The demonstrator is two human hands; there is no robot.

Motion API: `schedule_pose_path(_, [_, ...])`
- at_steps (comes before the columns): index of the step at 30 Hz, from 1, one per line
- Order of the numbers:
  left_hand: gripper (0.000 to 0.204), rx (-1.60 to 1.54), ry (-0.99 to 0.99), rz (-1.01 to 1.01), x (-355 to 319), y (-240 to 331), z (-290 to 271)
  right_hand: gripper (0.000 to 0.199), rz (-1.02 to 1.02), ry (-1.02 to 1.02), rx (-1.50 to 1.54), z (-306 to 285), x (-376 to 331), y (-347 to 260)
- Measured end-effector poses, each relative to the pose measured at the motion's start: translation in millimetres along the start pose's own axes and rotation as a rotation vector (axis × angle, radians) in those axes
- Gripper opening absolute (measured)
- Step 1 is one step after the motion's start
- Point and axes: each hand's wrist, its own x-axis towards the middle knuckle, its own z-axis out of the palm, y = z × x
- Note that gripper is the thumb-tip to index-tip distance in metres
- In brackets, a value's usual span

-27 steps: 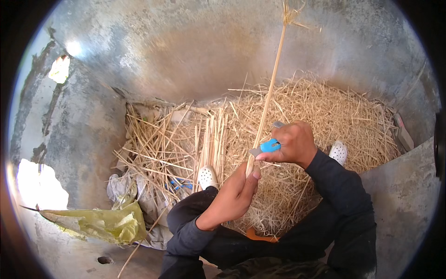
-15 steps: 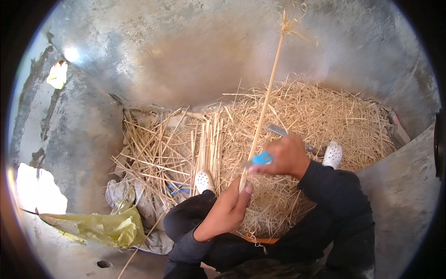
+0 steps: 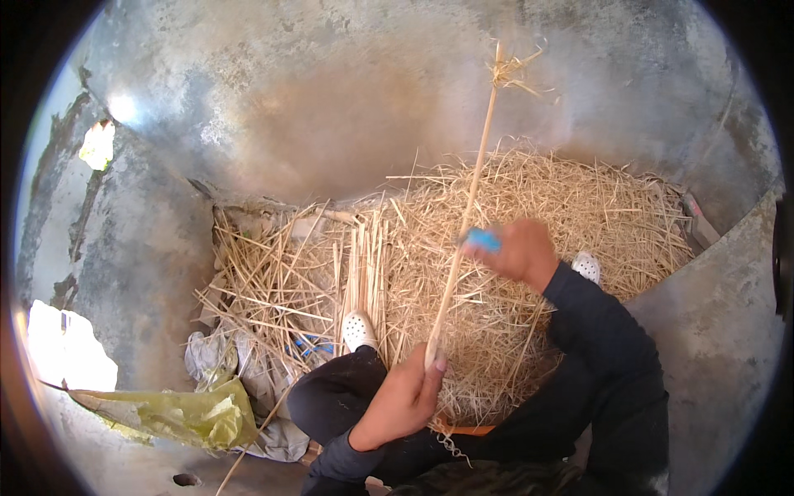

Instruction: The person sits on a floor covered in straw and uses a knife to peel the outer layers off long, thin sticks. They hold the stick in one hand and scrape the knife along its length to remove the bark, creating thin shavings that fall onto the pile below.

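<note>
A pale stick slants away from the left hand, which is closed round its lower end, over straw-like shavings. The right hand grips a blue tool (too blurred to read any marking) at the stick's middle. Loose sticks lie leftward.

stick overhangs shavings — strips left; wall behind.

Left hand: fingers closed round near end of long stick, thumb to its right. Left forearm below that end. Right hand: blurred, fingers curled, right of mid-stick. Right forearm angled up toward stick from lower right.
</note>
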Motion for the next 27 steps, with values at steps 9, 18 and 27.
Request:
schedule_pose_path(9, [0.013, 0.15, 0.074, -0.028, 5, 8, -7, 0.069, -0.32, 0.065, 0.018, 17, -12, -32])
schedule_pose_path(18, [0.015, 0.241, 0.158, 0.044, -9, 2, -7, 0.066, -0.243, -0.023, 0.025, 19, -20, -50])
schedule_pose_path(27, [0.013, 0.129, 0.142, -0.039, -5, 10, -6, 0.076, -0.262, 0.021, -0.022, 22, -11, -34])
